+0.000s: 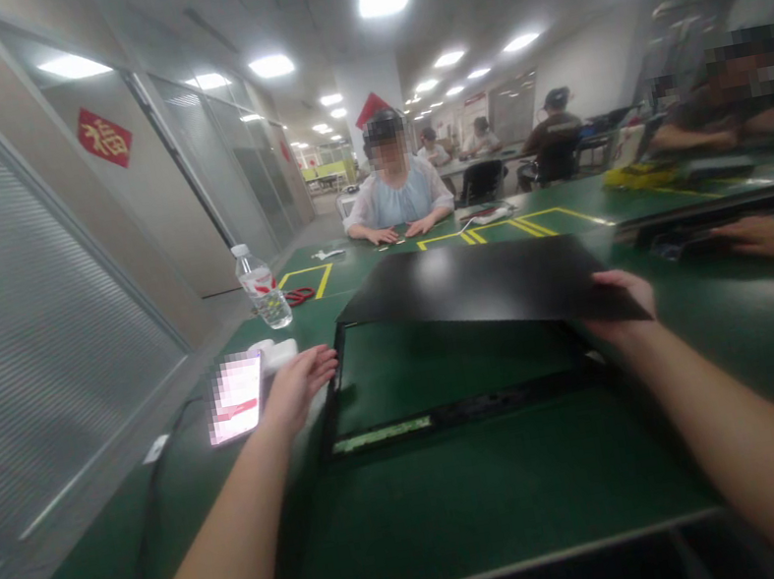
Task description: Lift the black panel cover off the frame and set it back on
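Note:
A thin, dark, flat panel (pixel 467 280) is lifted at its right side and tilted above a thin black rectangular frame (pixel 511 397) on the table. My right hand (pixel 627 312) grips the panel's near right corner, thumb on top. Green tabletop shows through the frame's opening, and a pale green strip (pixel 383 436) lies along its near edge. My left hand (pixel 305 379) is by the frame's left side with its fingers stretched out, holding nothing. Whether its fingertips touch the frame or the panel's left corner, I cannot tell.
Left on the green table (pixel 514 497) are a lit phone (pixel 237 396), a white object (pixel 278 352), a water bottle (pixel 262 287), red-handled scissors (pixel 298 296) and a dark cable (pixel 152 530). A person (pixel 395 188) sits opposite. Another person's hand (pixel 768 240) is at right.

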### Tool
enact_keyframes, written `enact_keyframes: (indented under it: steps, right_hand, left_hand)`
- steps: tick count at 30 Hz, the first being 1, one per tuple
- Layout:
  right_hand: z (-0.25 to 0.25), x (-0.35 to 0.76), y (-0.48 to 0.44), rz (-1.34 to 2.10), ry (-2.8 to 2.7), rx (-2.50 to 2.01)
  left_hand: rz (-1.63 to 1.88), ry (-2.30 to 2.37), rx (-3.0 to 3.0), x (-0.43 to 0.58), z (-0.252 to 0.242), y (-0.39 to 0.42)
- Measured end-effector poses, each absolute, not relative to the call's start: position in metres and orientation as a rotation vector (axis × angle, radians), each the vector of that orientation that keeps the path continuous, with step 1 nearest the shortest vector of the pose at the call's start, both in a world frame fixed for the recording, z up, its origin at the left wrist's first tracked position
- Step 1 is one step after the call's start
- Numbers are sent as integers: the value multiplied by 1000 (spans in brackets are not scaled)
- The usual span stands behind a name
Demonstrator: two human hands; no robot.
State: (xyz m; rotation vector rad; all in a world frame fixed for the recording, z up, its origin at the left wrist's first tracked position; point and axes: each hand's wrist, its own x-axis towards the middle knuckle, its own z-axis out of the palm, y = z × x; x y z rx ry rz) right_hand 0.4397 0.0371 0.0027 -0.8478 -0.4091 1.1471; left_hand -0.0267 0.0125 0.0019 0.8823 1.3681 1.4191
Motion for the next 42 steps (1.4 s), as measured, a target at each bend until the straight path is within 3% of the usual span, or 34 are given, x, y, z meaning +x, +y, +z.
enact_keyframes:
  steps: [12, 21, 42]
  right_hand:
    - [2, 432, 29, 1372, -645, -1119]
    - [3, 410, 22, 1624, -839, -1260]
    - [-5, 407, 31, 996, -874, -1573]
  left_hand:
    - [1320, 1213, 943, -34, 16, 5]
    - [1613, 1263, 749, -38, 23, 6]
    - [1547, 1242, 900, -29, 15, 5]
